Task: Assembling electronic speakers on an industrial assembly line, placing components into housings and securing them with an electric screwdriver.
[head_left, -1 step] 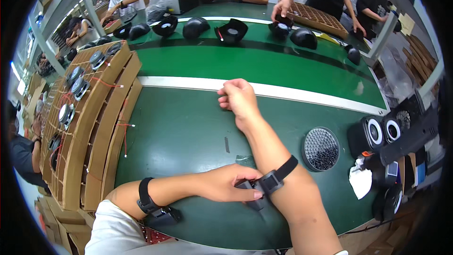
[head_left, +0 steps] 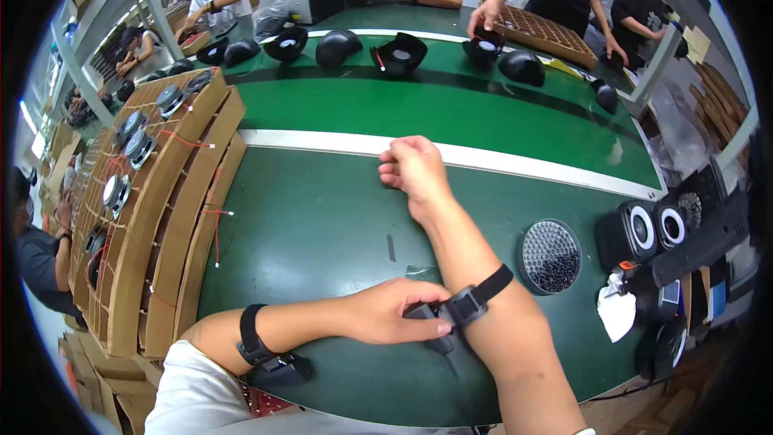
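My left hand reaches across to my right forearm, its thumb and fingers closed around a small black box-shaped device. A black strap with a buckle fastens this device to the right forearm. Over the green worktable, near the white strip bordering the belt, my right hand is loosely curled with nothing visible in it. Around my left forearm goes another black strap, carrying a similar black device.
Stacked cardboard trays of speaker drivers with red wires stand at left. To the right are a round dish of small black pieces, a black power screwdriver and white-ringed speakers. Black shells line the green belt; co-workers stand beyond.
The whole view has shifted very slightly. Both of my hands keep the same pose, the left one still on the strapped device.
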